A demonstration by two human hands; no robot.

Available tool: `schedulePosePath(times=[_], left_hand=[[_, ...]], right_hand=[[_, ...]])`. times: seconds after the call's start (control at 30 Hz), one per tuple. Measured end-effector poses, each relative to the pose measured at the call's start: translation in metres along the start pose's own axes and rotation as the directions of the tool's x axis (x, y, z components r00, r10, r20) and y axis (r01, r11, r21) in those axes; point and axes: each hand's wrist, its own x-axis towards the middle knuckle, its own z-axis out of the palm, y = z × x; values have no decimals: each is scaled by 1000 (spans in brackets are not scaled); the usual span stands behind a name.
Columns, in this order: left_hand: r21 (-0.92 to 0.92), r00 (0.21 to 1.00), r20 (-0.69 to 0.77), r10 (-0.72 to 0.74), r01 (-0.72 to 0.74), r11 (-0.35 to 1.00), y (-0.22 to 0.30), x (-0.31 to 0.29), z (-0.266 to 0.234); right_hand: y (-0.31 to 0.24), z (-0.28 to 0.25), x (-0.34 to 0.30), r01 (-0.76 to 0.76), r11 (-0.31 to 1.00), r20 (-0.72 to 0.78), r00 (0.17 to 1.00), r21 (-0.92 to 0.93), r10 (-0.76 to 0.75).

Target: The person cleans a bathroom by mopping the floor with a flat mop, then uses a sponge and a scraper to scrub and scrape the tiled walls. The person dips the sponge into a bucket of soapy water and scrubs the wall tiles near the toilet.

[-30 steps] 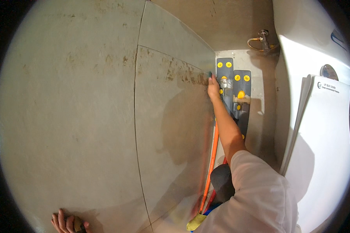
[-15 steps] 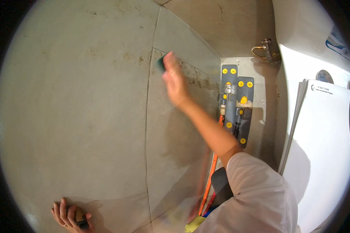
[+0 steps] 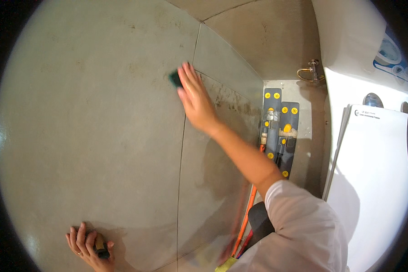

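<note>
My right hand [image 3: 196, 100] reaches across a large grey tiled surface [image 3: 122, 149], its fingers closed over a dark green scouring pad [image 3: 175, 79]. The pad lies against the tile just left of a vertical joint, by brown stains [image 3: 133, 70]. More dark stains [image 3: 229, 97] mark the tile right of the hand. At the lower left, my left hand [image 3: 88, 249] rests by the same surface with its fingers curled around a small block with a black end and a tan side [image 3: 102, 249]. Its kind does not show clearly, as the fingers cover part of it.
Grey holders [image 3: 272, 131] with yellow round marks carry an orange pole [image 3: 245, 215] beside my right arm. A metal valve with a hose [image 3: 313, 70] sits at the upper right. At the far right hangs a white dispenser [image 3: 371, 154] below a blue-and-white picture [image 3: 392, 56].
My right hand has shifted left with the pad, across the tile joint. The left hand has moved slightly right and up, still around its block. The whole view has shifted a little.
</note>
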Motion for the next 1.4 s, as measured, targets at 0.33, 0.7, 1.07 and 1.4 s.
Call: schedulePosePath(times=[0.33, 0.7, 1.07, 1.4], left_hand=[[116, 989, 116, -88, 74, 991, -1, -7, 2], [87, 995, 68, -70, 64, 994, 2, -2, 6], [93, 995, 75, -65, 58, 994, 2, -6, 9], [89, 992, 102, -76, 67, 994, -3, -13, 1]], right_hand=[[114, -26, -4, -501, 865, -132, 861, -45, 491], [70, -18, 129, -61, 997, -149, 987, -40, 55], [36, -2, 127, 158, 987, -138, 977, -27, -161], [-75, 23, 63, 422, 896, 149, 885, 138, -441]])
